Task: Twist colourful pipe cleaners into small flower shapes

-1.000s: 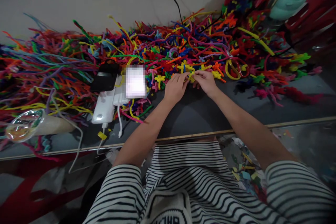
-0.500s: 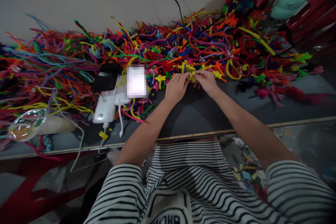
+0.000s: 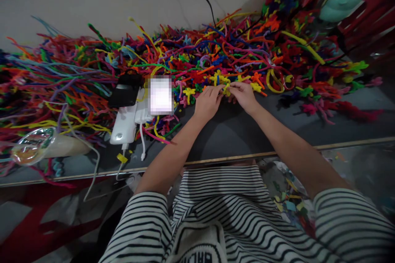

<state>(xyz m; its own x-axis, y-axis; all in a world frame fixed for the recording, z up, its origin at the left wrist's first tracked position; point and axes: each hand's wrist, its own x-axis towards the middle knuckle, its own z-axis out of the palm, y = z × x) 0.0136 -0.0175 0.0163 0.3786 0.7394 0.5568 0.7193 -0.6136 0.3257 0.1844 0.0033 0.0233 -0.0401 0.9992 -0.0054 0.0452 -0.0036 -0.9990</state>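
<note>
Both hands meet over the dark tabletop (image 3: 234,131), in front of a heap of coloured pipe cleaners. My left hand (image 3: 208,100) is closed, its fingertips pinching a yellow pipe cleaner (image 3: 226,90) bent into a small looped shape. From the other side my right hand (image 3: 244,97) pinches the same piece between thumb and fingers. Part of the piece is hidden behind the fingertips. Just beyond the hands lies a yellow pipe-cleaner flower (image 3: 218,77). Another yellow flower (image 3: 189,93) rests left of my left hand.
Scissors (image 3: 276,82) with yellow and red handles lie right of my hands. Left are a white power bank (image 3: 124,126) with cables, a black phone-like device (image 3: 124,89) and a blurred bright screen (image 3: 160,95). A clear plastic cup (image 3: 61,144) lies on its side near the table edge.
Both hands stay at the same spot with the yellow pipe cleaner between them; only slight finger movement shows. The view has shifted very slightly.
</note>
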